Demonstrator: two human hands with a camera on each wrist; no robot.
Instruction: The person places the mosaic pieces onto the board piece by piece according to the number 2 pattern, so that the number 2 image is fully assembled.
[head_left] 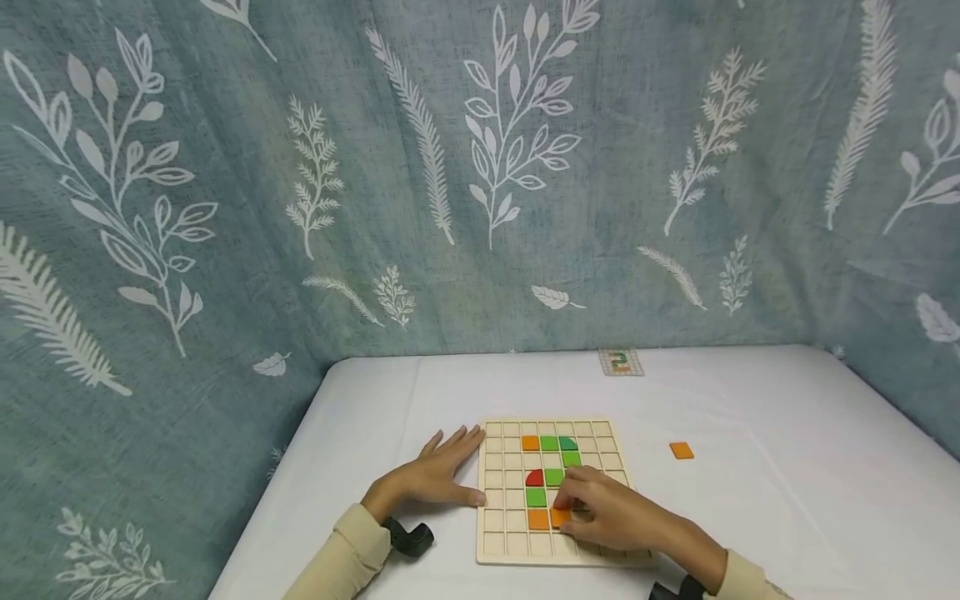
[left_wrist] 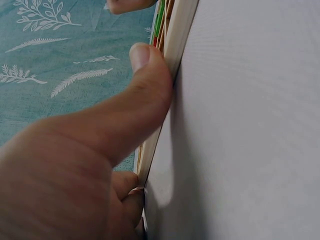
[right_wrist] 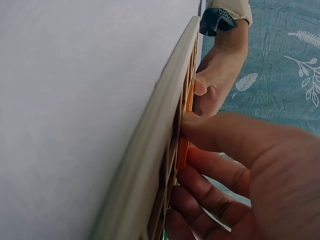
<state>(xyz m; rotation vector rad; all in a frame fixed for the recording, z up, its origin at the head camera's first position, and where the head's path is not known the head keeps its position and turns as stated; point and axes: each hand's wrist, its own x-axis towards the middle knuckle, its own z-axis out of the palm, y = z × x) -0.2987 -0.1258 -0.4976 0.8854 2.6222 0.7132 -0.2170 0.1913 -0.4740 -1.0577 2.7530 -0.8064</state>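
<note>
A wooden grid board lies on the white table, with several coloured tiles set in its squares. Thumb and fingers of my right hand pinch an orange square tile at the board's lower rows. The right wrist view shows that orange tile close against the grid. Beside it sits another orange tile, with a green tile above. A red quarter-round tile lies higher up. My left hand, fingers spread, touches the board's left edge with thumb and fingertips.
One loose orange tile lies on the table to the right of the board. A small card with a coloured grid pattern is at the table's back edge. Behind hangs a blue-green leaf-patterned curtain.
</note>
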